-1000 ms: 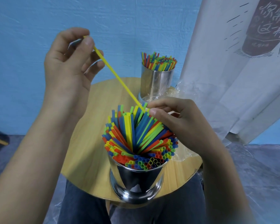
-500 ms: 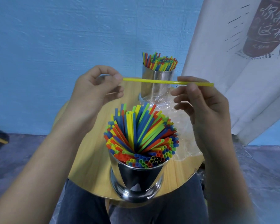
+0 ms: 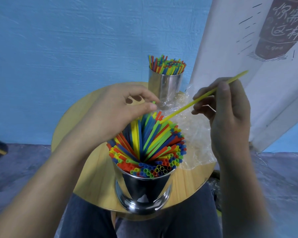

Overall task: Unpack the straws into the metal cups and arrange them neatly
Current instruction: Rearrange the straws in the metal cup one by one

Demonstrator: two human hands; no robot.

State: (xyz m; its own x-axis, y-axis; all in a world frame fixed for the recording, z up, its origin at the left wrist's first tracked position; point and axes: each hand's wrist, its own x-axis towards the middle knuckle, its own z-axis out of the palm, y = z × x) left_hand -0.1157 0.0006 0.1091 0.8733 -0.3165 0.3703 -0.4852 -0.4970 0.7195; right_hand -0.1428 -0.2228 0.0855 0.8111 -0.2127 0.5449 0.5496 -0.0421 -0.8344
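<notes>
Head view: at centre right, the right hand [image 3: 230, 121] pinches a yellow straw [image 3: 205, 95] between thumb and fingers [image 3: 203, 107]. The straw slants down-left, its lower tip among the coloured straws [image 3: 150, 143] filling the near metal cup [image 3: 144, 186] at lower centre. The left hand [image 3: 117, 110] curls over those straws beside a green tip; I cannot tell whether it pinches it. The far metal cup [image 3: 165, 85] stands at upper centre, with clear plastic wrap [image 3: 193, 134] on the round wooden desk [image 3: 93, 169].

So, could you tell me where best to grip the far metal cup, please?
I'd take the far metal cup by its smooth upright wall below the rim, coming from the left: straws crowd the top, and clear wrap lies on its right.
</notes>
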